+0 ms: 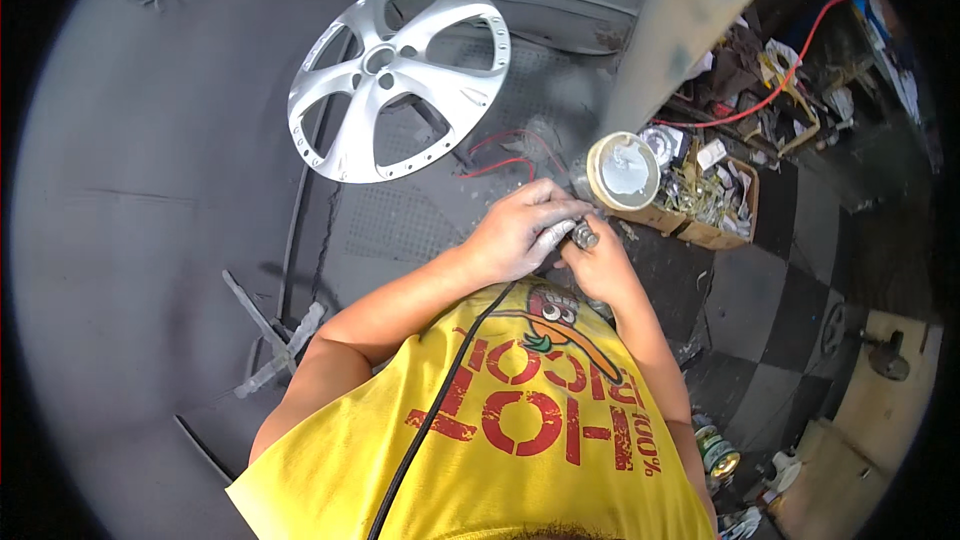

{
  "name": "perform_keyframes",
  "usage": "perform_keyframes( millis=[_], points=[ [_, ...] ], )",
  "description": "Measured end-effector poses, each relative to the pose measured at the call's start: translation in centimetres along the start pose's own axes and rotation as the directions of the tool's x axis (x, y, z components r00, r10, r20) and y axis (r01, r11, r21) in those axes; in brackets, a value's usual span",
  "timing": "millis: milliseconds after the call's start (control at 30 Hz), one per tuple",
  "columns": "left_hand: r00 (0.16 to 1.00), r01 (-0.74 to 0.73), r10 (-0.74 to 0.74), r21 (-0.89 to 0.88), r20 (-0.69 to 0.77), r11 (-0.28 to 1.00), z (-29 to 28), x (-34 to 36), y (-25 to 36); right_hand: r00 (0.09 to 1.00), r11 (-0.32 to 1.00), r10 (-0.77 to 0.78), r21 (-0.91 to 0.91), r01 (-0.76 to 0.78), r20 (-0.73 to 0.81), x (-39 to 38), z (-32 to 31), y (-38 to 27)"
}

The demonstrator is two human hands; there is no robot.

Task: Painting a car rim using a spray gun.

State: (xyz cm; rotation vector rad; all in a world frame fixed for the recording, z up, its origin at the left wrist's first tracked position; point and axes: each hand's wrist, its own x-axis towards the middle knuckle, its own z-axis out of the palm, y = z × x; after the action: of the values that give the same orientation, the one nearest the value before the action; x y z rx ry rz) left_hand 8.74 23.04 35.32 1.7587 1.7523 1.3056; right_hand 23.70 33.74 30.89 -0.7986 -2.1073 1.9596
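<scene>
Metal fitting [584, 235] sits clasped in R hand [604, 265], L hand [520, 230] bent in just left of it (grip partly hidden, can't tell), w/ silver wheel [430, 78] ahead & left, nearer L hand.

On the bright yellow cloth T-shirt [370, 480] of the person, at the near middle, there stands large red block lettering [573, 430] with worn, stencil-like gaps, arranged in more than one line. To the right of it there are smaller red characters [645, 450]. On the round green and white object [718, 452], near right, I cannot read any marks.
</scene>
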Motion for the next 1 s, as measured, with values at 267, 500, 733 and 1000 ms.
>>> perform_keyframes(
  millis=[267,500,733,1000],
  points=[
    [0.999,0.048,-0.048,-0.003,-0.009,0.999,-3.6,-0.9,-1.1,0.993,0.988,0.067,0.130,-0.079,0.098,0.4,2.3,-0.6],
    [0.999,-0.003,0.016,-0.260,0.047,0.965,-4.1,-3.9,-2.3,0.996,0.992,-0.088,0.097,0.087,0.008,4.1,1.5,-4.6],
    [0.977,0.184,-0.108,-0.473,0.183,0.862,-3.5,0.4,0.0,0.990,0.985,-0.055,0.154,0.075,-0.134,3.7,2.5,-18.1],
    [0.998,0.054,-0.065,-0.598,0.002,0.800,-4.3,0.3,0.7,0.995,0.976,-0.094,0.193,0.101,-0.045,1.8,3.9,-22.1]
  ],
)
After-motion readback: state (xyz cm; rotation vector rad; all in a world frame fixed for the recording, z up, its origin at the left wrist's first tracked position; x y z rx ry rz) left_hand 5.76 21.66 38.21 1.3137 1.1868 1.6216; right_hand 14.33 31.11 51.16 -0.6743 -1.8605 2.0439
